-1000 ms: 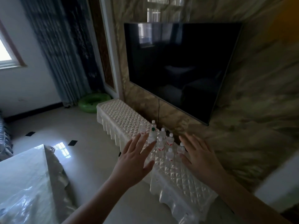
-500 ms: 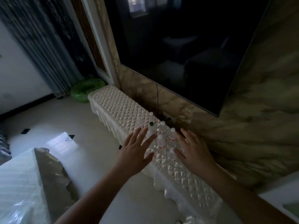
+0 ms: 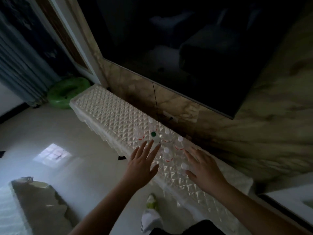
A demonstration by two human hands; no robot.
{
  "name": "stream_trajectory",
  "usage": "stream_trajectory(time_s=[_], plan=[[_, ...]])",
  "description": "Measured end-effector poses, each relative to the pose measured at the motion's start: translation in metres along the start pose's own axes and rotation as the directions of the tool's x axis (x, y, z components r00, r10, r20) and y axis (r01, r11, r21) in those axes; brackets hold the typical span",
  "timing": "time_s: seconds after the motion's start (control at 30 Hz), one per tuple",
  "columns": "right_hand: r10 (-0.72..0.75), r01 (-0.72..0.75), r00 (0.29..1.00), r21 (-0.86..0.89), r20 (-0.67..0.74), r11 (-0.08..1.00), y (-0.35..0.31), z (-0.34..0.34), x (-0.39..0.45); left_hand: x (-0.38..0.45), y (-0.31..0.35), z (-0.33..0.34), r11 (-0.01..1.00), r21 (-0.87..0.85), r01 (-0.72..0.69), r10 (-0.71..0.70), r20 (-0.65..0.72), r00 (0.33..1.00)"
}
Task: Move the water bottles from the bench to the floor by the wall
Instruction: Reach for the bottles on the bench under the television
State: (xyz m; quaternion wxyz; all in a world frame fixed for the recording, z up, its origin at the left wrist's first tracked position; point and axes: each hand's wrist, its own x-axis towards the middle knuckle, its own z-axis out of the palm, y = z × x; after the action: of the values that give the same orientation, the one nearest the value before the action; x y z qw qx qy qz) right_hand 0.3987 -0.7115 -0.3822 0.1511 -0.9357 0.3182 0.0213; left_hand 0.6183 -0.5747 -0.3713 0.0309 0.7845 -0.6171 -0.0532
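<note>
White quilted, diamond-patterned cover over long bench (image 3: pixel 108 107), set along marbled wall (image 3: pixel 254 133). Cluster of small clear water bottles (image 3: pixel 166 154) upright on bench top, mid-length, near wall side. Most with white caps and red label bands; one, green-capped bottle (image 3: pixel 153 135), at left of cluster. One white-capped bottle (image 3: pixel 184 167) nearest, just beside right thumb.

Left hand (image 3: pixel 142 165) spread flat, fingers extended and apart, holding nothing; fingertips at edge of cluster, close to green-capped bottle, contact not determinable. Right hand (image 3: pixel 203 168) likewise splayed wide, empty, at right flank of cluster; contact with nearest bottle unclear. Both bare forearms entering from bottom of frame.

Large dark TV screen (image 3: pixel 186 48) mounted on wall above bench; thin black cable (image 3: pixel 155 99) hanging down from it to behind bench. Green inflatable ring (image 3: pixel 67 92) on floor at far end of bench, by grey-blue curtain (image 3: pixel 20 65). Pale glossy floor (image 3: pixel 67 133) with window reflection. White-and-green shoe (image 3: pixel 150 216) visible below, near bench front. Plastic-wrapped bulky item (image 3: pixel 33 200) at lower left
</note>
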Motion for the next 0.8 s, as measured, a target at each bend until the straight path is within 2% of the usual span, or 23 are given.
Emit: stream_trajectory(time_s=[0.17,0.37,0.5,0.63,0.73,0.8], plan=[[0.185,-0.185,0.983,0.051,0.017,0.981,-0.017,0.019,0.039,0.056,-0.037,0.022,0.987,-0.023,-0.158,0.160,0.126,0.979],[0.390,-0.396,0.918,0.104,0.074,0.913,-0.029,0.038,0.059,0.106,-0.077,0.039,0.944,-0.072,-0.322,0.330,0.207,0.921],[0.513,-0.525,0.851,0.141,0.114,0.840,-0.029,0.044,0.055,0.136,-0.092,0.061,0.912,-0.009,-0.410,0.393,0.308,0.866],[0.565,-0.584,0.811,0.155,0.150,0.797,-0.024,0.064,0.056,0.169,-0.082,0.075,0.869,-0.005,-0.495,0.457,0.390,0.799],[0.581,-0.604,0.796,0.156,0.169,0.782,-0.015,0.088,0.067,0.183,-0.065,0.092,0.846,-0.028,-0.533,0.502,0.379,0.777],[0.577,-0.606,0.792,0.154,0.200,0.780,-0.009,0.106,0.078,0.185,-0.057,0.106,0.831,-0.019,-0.556,0.512,0.417,0.751]])
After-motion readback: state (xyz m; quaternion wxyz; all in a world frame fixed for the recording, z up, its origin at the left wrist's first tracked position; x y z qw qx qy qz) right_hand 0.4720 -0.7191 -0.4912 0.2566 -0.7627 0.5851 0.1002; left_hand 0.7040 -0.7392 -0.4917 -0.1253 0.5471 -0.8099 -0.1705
